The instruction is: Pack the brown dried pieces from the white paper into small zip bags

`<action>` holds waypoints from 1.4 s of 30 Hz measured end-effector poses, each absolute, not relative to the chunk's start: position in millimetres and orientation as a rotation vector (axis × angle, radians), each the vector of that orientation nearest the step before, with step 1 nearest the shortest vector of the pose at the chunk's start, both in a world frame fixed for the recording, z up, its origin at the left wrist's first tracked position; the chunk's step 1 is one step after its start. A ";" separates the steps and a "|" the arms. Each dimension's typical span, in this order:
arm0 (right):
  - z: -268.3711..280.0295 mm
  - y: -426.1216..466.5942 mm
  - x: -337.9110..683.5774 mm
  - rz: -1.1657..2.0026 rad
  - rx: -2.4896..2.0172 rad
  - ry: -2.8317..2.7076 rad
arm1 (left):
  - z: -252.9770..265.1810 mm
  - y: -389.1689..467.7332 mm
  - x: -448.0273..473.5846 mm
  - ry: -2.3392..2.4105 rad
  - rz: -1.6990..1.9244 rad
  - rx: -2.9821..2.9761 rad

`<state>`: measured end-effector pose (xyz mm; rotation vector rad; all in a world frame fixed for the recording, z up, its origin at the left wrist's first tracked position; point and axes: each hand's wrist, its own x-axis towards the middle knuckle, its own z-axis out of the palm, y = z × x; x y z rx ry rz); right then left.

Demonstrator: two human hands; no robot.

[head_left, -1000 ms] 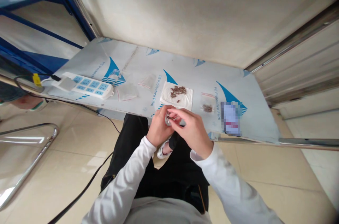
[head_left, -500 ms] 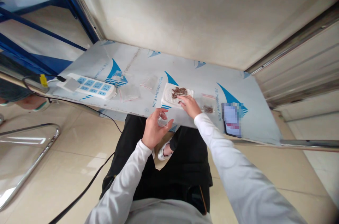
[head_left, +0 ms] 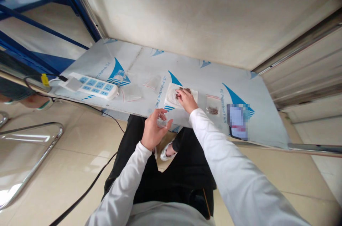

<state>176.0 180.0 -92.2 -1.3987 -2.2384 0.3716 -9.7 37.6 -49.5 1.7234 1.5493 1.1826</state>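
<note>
A: What does the left hand [head_left: 153, 131] have?

B: A small clear bag [head_left: 161, 122], with the thumb and fingers curled round it at the near edge of the table [head_left: 208, 78]

A: And the right hand [head_left: 187, 101]?

B: Its fingertips are drawn together, down at the small brown pieces [head_left: 187, 90]. Whether a piece is pinched between them I cannot tell, as the fingers cover that spot

A: Where do those pieces lie, then?

B: In a loose heap right under and just beyond the right fingertips, on a white cloth [head_left: 171, 90]. The cloth sits ahead of the left hand and a little to its right

A: Anything to the right of the right hand?

B: Near it, a flat zip bag [head_left: 213, 104] with more brown pieces inside and a red line across its top. Farther out the same way lies a phone [head_left: 237, 122], its screen blurred

A: And on the other side?

B: Ahead of the left hand and to its left, two flat clear bags, one nearer [head_left: 132, 93] and one farther [head_left: 151, 82]. Well left of that hand is a white power strip [head_left: 96, 87] with blue sockets and a plug in its far left end
</note>
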 end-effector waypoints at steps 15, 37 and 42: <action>-71.8 167.6 178.0 0.503 -1.473 -1.963 | -54.8 41.1 -5.7 1.524 1.217 1.735; 19.1 49.4 163.0 0.667 -1.248 -2.032 | -36.9 39.8 21.6 1.430 1.255 1.694; -42.1 110.2 179.0 0.583 -1.535 -1.986 | -39.4 40.4 13.7 1.456 1.311 1.678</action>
